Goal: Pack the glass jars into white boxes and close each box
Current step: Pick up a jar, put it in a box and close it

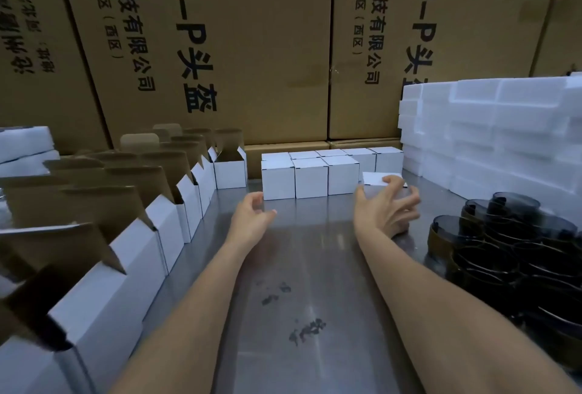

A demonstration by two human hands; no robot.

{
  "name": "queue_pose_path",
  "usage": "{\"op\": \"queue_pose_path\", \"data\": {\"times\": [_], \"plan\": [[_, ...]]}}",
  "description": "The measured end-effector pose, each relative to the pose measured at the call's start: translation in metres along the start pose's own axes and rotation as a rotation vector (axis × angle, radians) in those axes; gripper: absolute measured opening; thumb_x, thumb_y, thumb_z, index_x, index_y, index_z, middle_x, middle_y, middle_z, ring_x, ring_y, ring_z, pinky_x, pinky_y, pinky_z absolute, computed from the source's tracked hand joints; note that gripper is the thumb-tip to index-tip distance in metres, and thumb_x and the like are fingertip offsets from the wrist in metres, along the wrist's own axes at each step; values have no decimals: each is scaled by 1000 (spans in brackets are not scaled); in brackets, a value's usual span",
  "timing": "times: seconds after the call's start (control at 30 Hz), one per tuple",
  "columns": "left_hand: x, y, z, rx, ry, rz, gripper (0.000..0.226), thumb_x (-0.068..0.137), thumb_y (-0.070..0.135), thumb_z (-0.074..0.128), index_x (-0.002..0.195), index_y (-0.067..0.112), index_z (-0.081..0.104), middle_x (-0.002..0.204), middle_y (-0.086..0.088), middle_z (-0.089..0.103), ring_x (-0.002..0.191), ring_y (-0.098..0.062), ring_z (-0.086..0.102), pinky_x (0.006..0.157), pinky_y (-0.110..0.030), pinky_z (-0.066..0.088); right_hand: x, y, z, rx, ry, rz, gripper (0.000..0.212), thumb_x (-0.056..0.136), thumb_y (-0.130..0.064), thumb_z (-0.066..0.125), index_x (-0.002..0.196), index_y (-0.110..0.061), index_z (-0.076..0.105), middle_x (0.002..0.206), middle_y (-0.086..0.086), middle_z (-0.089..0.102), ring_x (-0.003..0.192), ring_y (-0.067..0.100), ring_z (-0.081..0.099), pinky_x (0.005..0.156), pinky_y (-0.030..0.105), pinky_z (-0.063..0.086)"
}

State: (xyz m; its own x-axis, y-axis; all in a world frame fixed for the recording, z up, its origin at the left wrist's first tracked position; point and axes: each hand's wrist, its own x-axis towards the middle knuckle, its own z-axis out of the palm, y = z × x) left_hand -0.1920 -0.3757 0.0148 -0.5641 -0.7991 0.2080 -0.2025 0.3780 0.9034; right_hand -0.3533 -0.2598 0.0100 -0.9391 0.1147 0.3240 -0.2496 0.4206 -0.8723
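My right hand (389,204) has its fingers curled over a closed white box (374,180) at the right end of a row of closed white boxes (310,176) at the back of the metal table (302,261). The hand is blurred. My left hand (252,214) hovers just left of that row with fingers loosely curled and holds nothing. Several open white boxes (163,223) with raised brown flaps line the left side. Dark glass jars (510,245) lie piled at the right.
Stacked white foam blocks (491,129) stand at the back right, and more foam (25,144) sits at the far left. Tall brown cartons (239,47) with black print form a wall behind the table.
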Motion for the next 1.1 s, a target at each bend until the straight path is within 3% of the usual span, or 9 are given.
{"op": "queue_pose_path", "data": {"times": [0.17, 0.3, 0.43, 0.53, 0.6, 0.73, 0.93, 1.1], "plan": [[32, -1, 6, -20, -32, -43, 71, 92, 16, 62, 151, 17, 22, 156, -8, 25, 137, -27, 36, 106, -38, 36, 30, -1, 24, 46, 44, 101, 35, 91, -40, 58, 123, -35, 45, 149, 9, 17, 123, 35, 30, 100, 45, 33], [46, -2, 11, -56, -65, -44, 75, 92, 12, 61, 152, 15, 16, 157, -6, 24, 140, -26, 32, 105, -33, 33, 43, -2, 39, 63, 52, 99, 41, 92, -38, 57, 131, -36, 43, 150, 9, 16, 124, 33, 29, 90, 40, 40], [54, -4, 14, -72, -68, -21, 69, 91, 7, 60, 150, 12, 22, 151, -5, 36, 126, -18, 44, 81, -19, 34, 51, -1, 52, 60, 17, 66, 47, 95, -36, 50, 140, -34, 35, 153, 8, 11, 124, 33, 28, 73, 37, 35], [59, -6, 15, -84, -81, 6, 61, 90, 4, 59, 144, 12, 32, 145, -6, 43, 109, -11, 45, 80, -19, 36, 56, -2, 58, 35, -15, 57, 51, 95, -30, 45, 143, -33, 29, 155, 8, 6, 125, 33, 27, 73, 34, 33], [61, -7, 16, -76, -85, 14, 58, 89, 4, 61, 140, 13, 35, 142, -6, 46, 108, -11, 44, 82, -22, 38, 59, -3, 60, 23, -23, 66, 52, 95, -26, 43, 145, -33, 27, 156, 9, 5, 127, 34, 26, 75, 34, 30], [65, -10, 17, -55, -90, 24, 56, 88, 6, 62, 138, 15, 38, 138, -6, 48, 113, -16, 46, 86, -27, 39, 62, -2, 62, 24, -17, 82, 46, 98, -20, 40, 142, -33, 33, 152, 10, 20, 124, 33, 32, 77, 30, 23], [67, -10, 18, -33, -98, 16, 57, 89, 9, 62, 140, 15, 37, 141, -6, 46, 127, -24, 45, 92, -30, 40, 62, -1, 60, 64, -32, 34, 39, 97, -20, 47, 135, -30, 42, 132, 10, 34, 113, 30, 43, 72, 34, 29], [67, -10, 18, -36, -102, 12, 57, 90, 7, 61, 141, 15, 37, 140, -5, 47, 122, -21, 47, 91, -29, 39, 64, -1, 64, 16, -140, -49, 47, 99, -21, 41, 145, -28, 32, 131, 10, 41, 117, 29, 46, 78, 34, 33]]}}
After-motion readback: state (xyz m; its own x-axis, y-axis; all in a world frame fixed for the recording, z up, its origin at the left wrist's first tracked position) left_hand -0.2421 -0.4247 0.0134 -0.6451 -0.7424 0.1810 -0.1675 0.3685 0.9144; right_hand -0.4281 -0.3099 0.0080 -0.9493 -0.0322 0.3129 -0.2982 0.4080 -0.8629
